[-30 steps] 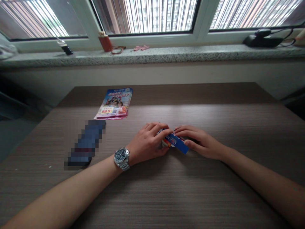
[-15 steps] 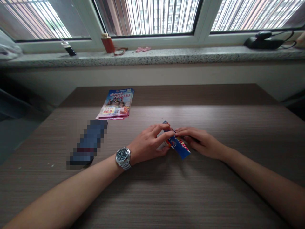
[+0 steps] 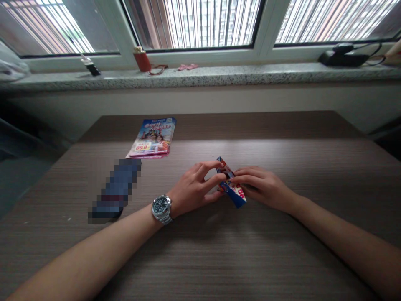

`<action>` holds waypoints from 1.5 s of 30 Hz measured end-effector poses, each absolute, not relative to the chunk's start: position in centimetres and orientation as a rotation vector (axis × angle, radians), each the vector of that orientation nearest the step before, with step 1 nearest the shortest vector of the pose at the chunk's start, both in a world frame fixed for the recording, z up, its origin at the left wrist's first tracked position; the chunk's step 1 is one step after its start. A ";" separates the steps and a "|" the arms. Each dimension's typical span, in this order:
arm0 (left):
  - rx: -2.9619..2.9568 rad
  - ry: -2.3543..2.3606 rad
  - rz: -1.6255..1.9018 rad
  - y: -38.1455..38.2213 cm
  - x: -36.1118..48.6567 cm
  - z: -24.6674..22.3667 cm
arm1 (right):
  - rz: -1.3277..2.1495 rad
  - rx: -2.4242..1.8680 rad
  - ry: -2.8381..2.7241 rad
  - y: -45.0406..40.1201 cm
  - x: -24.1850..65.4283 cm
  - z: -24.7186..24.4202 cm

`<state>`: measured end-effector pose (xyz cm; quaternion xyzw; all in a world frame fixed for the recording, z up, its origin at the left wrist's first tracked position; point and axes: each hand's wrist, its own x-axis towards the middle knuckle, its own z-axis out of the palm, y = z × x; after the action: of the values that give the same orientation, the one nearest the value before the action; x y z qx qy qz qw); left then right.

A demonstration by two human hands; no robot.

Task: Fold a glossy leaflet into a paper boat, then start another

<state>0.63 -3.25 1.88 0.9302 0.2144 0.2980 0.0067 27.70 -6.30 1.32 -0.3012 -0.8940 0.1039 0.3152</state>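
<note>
A small folded leaflet (image 3: 235, 195), printed in blue, white and red, is between my two hands a little right of the table's middle. My left hand (image 3: 197, 184), with a steel watch on its wrist, grips it from the left with bent fingers and thumb. From the other side my right hand (image 3: 263, 184) pinches its right part, fingertips close to those of the left. Part of the paper is hidden behind the fingers. Its blue lower corner points toward me.
A stack of printed flyers (image 3: 153, 137) lies at the back left of the wooden table (image 3: 200, 255). Nearer me is a dark pixelated object (image 3: 115, 188). The stone windowsill (image 3: 225, 77) carries a red lighter-shaped item (image 3: 142, 59) and a black device with a cable (image 3: 343, 57).
The leaflet has turned and folded over somewhat, so more of its printed face shows. The right-hand fingers have shifted on it; the left hand has barely moved.
</note>
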 end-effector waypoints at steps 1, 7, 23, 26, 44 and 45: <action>2.903 0.696 0.948 -3.2 0.6 1.9 | 0.235 -0.798 -2.356 -6.4 27.7 1.4; 2.902 0.798 0.989 -3.2 0.6 1.8 | 0.075 -0.794 -2.371 -6.6 27.6 1.7; 2.649 0.883 0.764 -3.7 1.1 2.0 | 0.023 -0.852 -2.333 -6.9 27.1 1.6; 2.649 0.859 0.745 -3.6 1.2 1.9 | 0.069 -0.844 -2.325 -7.0 27.0 1.6; 2.604 0.776 0.723 -3.4 1.2 1.5 | 0.244 -0.884 -2.346 -6.9 26.6 1.0; 2.601 0.775 0.723 -3.4 1.2 1.4 | 0.242 -0.878 -2.355 -6.8 26.7 1.0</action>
<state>1.19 -3.42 1.43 0.9133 0.2720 0.2539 0.1658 26.66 -6.84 1.00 -0.3313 -0.8887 0.0915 0.3035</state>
